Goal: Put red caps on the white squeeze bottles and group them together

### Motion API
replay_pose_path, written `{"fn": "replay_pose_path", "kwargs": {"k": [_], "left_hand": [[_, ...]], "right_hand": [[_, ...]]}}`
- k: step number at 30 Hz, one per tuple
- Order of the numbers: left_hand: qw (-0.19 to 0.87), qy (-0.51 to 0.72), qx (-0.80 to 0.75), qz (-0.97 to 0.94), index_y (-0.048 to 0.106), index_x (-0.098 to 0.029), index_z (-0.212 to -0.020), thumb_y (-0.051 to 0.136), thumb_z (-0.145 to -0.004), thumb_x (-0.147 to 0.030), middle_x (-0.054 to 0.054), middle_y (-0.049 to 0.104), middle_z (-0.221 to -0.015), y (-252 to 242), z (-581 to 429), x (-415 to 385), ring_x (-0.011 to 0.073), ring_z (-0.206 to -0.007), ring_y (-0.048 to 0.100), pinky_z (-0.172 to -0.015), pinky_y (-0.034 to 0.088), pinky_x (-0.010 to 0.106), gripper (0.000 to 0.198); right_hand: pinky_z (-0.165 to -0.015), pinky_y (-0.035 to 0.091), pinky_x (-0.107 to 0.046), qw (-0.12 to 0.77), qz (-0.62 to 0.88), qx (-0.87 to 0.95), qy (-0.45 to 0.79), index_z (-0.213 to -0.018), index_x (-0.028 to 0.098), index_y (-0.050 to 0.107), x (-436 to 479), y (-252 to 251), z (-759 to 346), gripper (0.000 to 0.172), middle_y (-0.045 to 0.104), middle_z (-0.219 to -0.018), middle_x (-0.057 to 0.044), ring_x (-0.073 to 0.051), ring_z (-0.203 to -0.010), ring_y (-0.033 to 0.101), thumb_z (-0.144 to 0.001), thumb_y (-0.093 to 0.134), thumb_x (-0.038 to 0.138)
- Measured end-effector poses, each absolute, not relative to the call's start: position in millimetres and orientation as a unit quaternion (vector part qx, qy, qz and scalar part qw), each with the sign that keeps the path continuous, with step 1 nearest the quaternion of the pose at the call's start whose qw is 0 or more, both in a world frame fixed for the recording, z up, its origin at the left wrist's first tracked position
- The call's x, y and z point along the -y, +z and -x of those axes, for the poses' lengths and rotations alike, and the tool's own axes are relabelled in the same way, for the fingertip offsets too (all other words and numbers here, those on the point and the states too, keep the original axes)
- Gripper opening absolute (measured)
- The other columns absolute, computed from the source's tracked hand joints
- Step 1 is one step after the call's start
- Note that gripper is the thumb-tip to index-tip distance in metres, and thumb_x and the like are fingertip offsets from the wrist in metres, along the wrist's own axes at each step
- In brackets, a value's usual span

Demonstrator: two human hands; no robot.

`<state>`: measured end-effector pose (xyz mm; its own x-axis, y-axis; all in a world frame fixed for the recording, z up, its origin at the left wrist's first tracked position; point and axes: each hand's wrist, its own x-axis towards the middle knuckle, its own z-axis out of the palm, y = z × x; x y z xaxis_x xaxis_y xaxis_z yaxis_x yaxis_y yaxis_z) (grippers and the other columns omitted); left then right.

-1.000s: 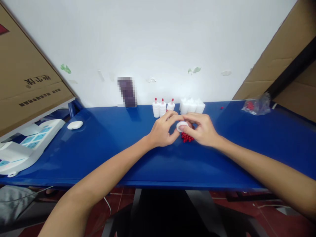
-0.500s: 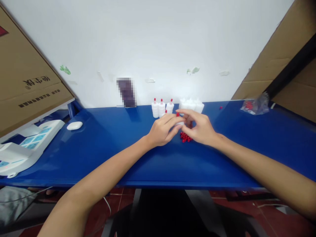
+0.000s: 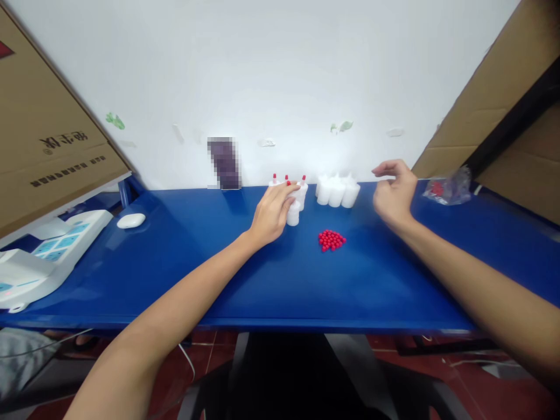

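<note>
My left hand (image 3: 272,214) is closed around a small white squeeze bottle, mostly hidden behind the fingers, among the red-tipped bottles. One white bottle (image 3: 293,217) shows just below its thumb. Behind the fingers stand further white bottles (image 3: 301,198) with red caps on their nozzles. My right hand (image 3: 395,195) is raised over the right part of the table, fingers bent with a gap to the thumb, and nothing shows in it. Between the hands lies a heap of small red caps (image 3: 331,240). White bottles without red caps (image 3: 336,193) stand grouped behind the heap.
A clear plastic bag (image 3: 452,188) with red pieces lies at the back right of the blue table (image 3: 175,274). At left are a white power strip (image 3: 83,239) and a white rounded object (image 3: 131,221). Cardboard (image 3: 56,116) flanks both sides; a pixelated dark object (image 3: 225,163) leans on the wall.
The hands have parted. My left hand has moved left to the red-capped bottles; my right hand has let go of the bottle and swung right, covering the spot where a lone red cap lay.
</note>
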<state>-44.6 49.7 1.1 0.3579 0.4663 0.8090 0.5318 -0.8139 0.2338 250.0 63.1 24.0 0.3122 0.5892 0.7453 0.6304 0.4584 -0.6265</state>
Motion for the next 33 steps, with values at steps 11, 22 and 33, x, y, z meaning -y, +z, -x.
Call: {"fn": "replay_pose_path", "kwargs": {"k": [11,22,33], "left_hand": [[0.017,-0.447,0.283,0.848,0.059,-0.019,-0.128,0.040,-0.108,-0.030,0.011,0.066,-0.135,-2,41,-50,0.0232,-0.128,0.060,-0.110,0.049,0.045,0.030],[0.026,-0.478,0.284,0.831,0.063,-0.021,-0.118,0.044,-0.106,-0.029,0.008,0.071,-0.125,-2,36,-49,0.0227,-0.120,0.062,-0.105,0.049,0.046,0.023],[0.002,-0.510,0.299,0.807,0.062,-0.020,-0.117,0.049,-0.103,-0.026,0.012,0.061,-0.132,-6,35,-49,0.0222,-0.126,0.060,-0.103,0.053,0.042,0.020]], "right_hand": [[-0.075,0.048,-0.041,0.549,0.580,0.602,0.008,-0.103,0.025,0.044,-67,10,-247,0.026,0.061,-0.100,-0.008,-0.021,-0.076,0.059,-0.077,0.051,0.024],[-0.082,0.047,-0.047,0.401,0.619,0.676,-0.021,-0.116,0.023,0.056,-71,-3,-251,0.031,0.064,-0.111,-0.014,-0.032,-0.099,0.060,-0.087,0.049,0.029],[-0.079,0.045,-0.044,0.392,0.625,0.675,0.002,-0.100,0.023,0.058,-72,3,-252,0.018,0.068,-0.106,-0.013,-0.029,-0.088,0.061,-0.089,0.051,0.035]]}}
